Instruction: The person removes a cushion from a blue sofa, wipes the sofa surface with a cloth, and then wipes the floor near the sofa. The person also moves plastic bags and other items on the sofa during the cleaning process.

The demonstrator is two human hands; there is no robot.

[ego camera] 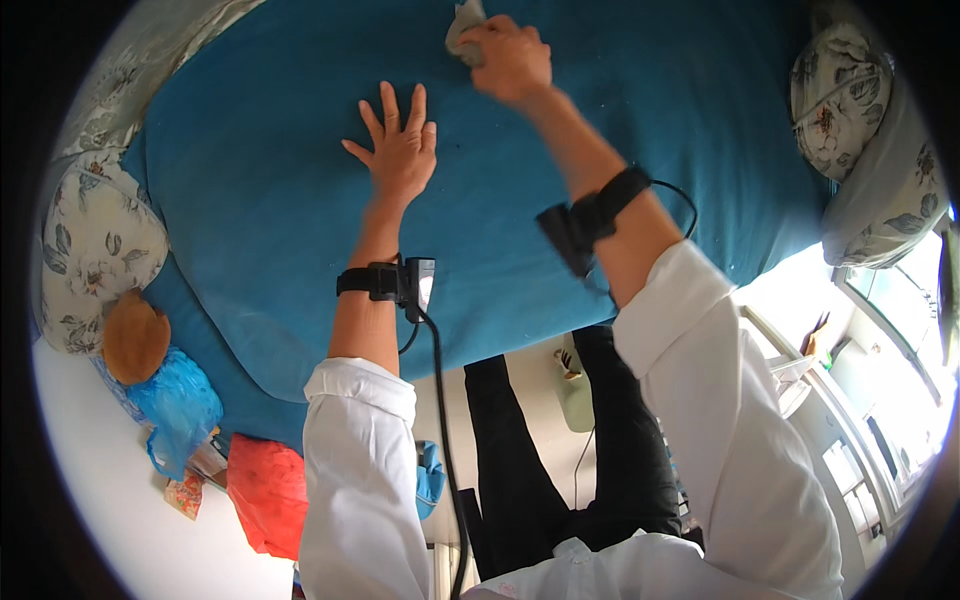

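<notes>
A teal-blue bed sheet (262,195) spreads before me, with small pale and dark specks on it. My left hand (403,154) lies palm down on the sheet, fingers spread, with nothing in it. Farther away and to the right, my right hand (514,64) grips a crumpled greyish-white cloth (463,36) against the sheet near the top of the view. Part of the cloth is hidden under my fingers. Each forearm wears a black strap with a small device, and a black cable (442,420) runs down from the left one.
Floral pillows (101,247) line the left side; more floral cushions (844,105) sit at the far right. At lower left are a brown rounded object (135,336), a blue plastic bag (176,401) and a red bag (266,491). A pale green container (576,405) stands on the floor.
</notes>
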